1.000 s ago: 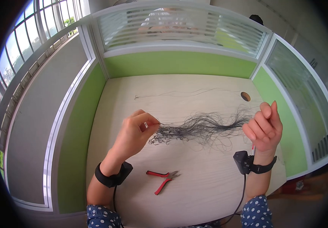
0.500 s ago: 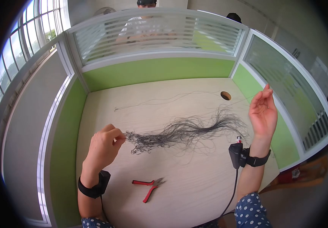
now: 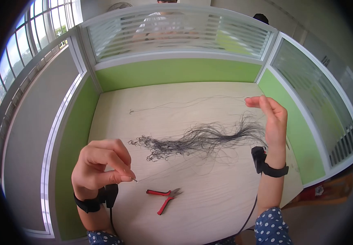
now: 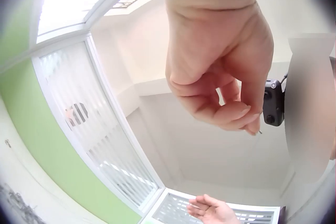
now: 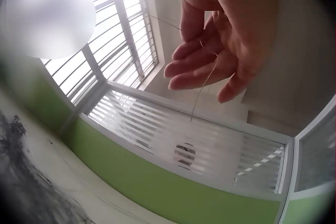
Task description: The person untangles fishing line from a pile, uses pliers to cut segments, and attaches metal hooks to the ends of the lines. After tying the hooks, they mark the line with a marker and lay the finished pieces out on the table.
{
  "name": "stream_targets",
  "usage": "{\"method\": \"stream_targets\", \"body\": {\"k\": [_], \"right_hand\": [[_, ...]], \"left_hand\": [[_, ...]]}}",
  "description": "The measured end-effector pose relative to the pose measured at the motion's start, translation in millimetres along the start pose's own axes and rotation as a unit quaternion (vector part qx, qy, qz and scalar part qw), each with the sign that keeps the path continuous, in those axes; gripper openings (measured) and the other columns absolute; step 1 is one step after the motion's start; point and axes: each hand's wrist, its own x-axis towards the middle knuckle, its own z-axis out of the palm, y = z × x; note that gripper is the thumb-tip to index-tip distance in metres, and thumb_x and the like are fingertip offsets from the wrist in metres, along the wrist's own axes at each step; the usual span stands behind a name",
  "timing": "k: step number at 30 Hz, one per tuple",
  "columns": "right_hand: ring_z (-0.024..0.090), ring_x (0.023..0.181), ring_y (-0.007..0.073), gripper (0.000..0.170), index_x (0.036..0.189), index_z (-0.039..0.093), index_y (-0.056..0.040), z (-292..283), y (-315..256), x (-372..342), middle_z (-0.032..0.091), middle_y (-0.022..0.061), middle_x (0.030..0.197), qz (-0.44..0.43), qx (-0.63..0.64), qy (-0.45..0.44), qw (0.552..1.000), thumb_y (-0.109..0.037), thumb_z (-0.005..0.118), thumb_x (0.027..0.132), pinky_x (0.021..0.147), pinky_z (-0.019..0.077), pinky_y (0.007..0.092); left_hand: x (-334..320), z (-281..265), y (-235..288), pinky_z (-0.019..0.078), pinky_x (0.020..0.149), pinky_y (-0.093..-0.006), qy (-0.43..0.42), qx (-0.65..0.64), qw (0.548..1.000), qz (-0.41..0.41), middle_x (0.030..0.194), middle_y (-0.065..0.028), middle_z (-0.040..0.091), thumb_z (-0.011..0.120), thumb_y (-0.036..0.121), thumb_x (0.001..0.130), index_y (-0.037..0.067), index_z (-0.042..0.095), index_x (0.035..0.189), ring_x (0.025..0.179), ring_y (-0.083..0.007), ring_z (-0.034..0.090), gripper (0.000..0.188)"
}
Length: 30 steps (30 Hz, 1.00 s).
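Note:
My left hand (image 3: 103, 163) pinches a small fish hook (image 3: 134, 179) between thumb and fingertips, left of the pliers. Its thin end sticks out from the fingers, and a fine line runs from it toward the right. In the left wrist view its tip shows under the fingertips. My right hand (image 3: 272, 122) is raised at the right with fairly straight fingers, and a thin fishing line (image 5: 205, 85) passes across them in the right wrist view. Between the hands a bundle of dark fishing lines (image 3: 225, 139) lies on the table, hooks (image 3: 160, 147) clustered at its left end.
Red-handled pliers (image 3: 166, 198) lie spread on the near part of the table (image 3: 209, 204). A separate hook (image 3: 132, 111) with its line lies behind the bundle. Green partitions (image 3: 176, 71) enclose the table. A person (image 3: 160, 26) sits beyond the frosted panel.
My left hand has drawn a hook away from the bundle's left end toward me. My right hand has turned, its fingers now pointing left. The head view has shifted.

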Motion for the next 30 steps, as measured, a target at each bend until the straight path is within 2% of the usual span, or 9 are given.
{"method": "stream_targets", "body": {"k": [2,8,10,12,18,24,26,28,30], "right_hand": [[0.060,0.077,0.0155,0.029,0.086,0.064,0.0048,7,3,-7,0.065,0.0094,0.078,0.083,-0.175,-0.219,0.956,-0.020,0.050,0.091,0.076,0.0465,0.0271],[0.059,0.069,0.0113,0.026,0.086,0.064,0.0040,2,-11,-11,0.066,0.0060,0.079,0.266,-0.051,-0.558,0.785,-0.019,0.051,0.090,0.066,0.0472,0.0241],[0.060,0.065,0.0109,0.026,0.086,0.065,0.0032,0,-22,-4,0.065,0.0069,0.073,0.277,-0.062,-0.596,0.751,-0.018,0.051,0.090,0.060,0.0470,0.0241],[0.059,0.056,0.0128,0.024,0.088,0.065,0.0035,-4,-23,2,0.063,0.0087,0.066,0.136,0.026,-0.740,0.658,-0.017,0.052,0.090,0.051,0.0453,0.0234],[0.048,0.035,0.0164,0.024,0.090,0.064,0.0048,-7,-20,-4,0.057,0.0100,0.051,0.042,0.446,-0.625,0.639,-0.013,0.047,0.092,0.032,0.0329,0.0277],[0.060,0.077,0.0181,0.029,0.109,0.054,0.0016,-5,-20,-11,0.063,0.0108,0.097,0.141,0.718,-0.219,0.646,-0.021,0.043,0.094,0.062,0.0465,0.0299],[0.051,0.106,0.0198,0.031,0.111,0.053,0.0008,-2,-15,-11,0.053,0.0098,0.120,0.131,0.707,-0.067,0.692,-0.023,0.042,0.094,0.088,0.0428,0.0342],[0.047,0.115,0.0215,0.031,0.110,0.053,-0.0002,-1,-10,-11,0.051,0.0119,0.122,0.119,0.673,-0.067,0.727,-0.024,0.041,0.094,0.095,0.0403,0.0366],[0.049,0.113,0.0240,0.029,0.109,0.055,-0.0008,8,-9,-14,0.052,0.0134,0.120,0.065,0.512,-0.031,0.856,-0.023,0.041,0.095,0.096,0.0398,0.0365]], "left_hand": [[-1,-3,-1,0.0390,0.044,-0.0195,0.029,0.005,0.998,0.049,0.072,-0.0075,0.053,0.071,0.003,0.071,0.000,0.063,0.071,0.054,-0.0103,0.051,0.008],[2,-10,-11,0.0337,0.038,-0.0175,0.324,-0.090,0.941,0.028,0.080,-0.0052,0.048,0.061,0.004,0.081,0.002,0.059,0.077,0.049,-0.0068,0.044,0.005],[5,-15,-19,0.0324,0.039,-0.0174,0.353,-0.077,0.933,0.007,0.081,-0.0039,0.049,0.059,0.004,0.082,0.002,0.059,0.078,0.049,-0.0065,0.042,0.005],[6,-18,-30,0.0321,0.040,-0.0171,0.376,-0.037,0.925,-0.033,0.082,-0.0031,0.051,0.059,0.003,0.082,0.002,0.060,0.079,0.050,-0.0063,0.043,0.004],[16,13,-50,0.0387,0.045,-0.0212,0.276,0.243,0.928,-0.063,0.072,-0.0022,0.054,0.062,-0.003,0.076,-0.001,0.059,0.074,0.052,-0.0056,0.049,0.004],[14,49,-46,0.0438,0.045,-0.0260,0.063,0.416,0.907,0.025,0.075,-0.0056,0.056,0.064,-0.005,0.070,0.002,0.061,0.074,0.055,-0.0165,0.057,0.008],[12,59,-43,0.0415,0.042,-0.0292,0.007,0.417,0.905,0.083,0.075,-0.0029,0.052,0.062,-0.001,0.069,0.003,0.058,0.075,0.052,-0.0169,0.053,0.008],[9,69,-38,0.0420,0.043,-0.0291,-0.027,0.395,0.914,0.095,0.077,-0.0030,0.052,0.061,-0.001,0.068,0.003,0.059,0.077,0.052,-0.0164,0.053,0.010],[6,76,-31,0.0424,0.043,-0.0289,-0.061,0.371,0.920,0.106,0.078,-0.0031,0.051,0.060,-0.001,0.066,0.002,0.059,0.079,0.053,-0.0160,0.053,0.013]]}}
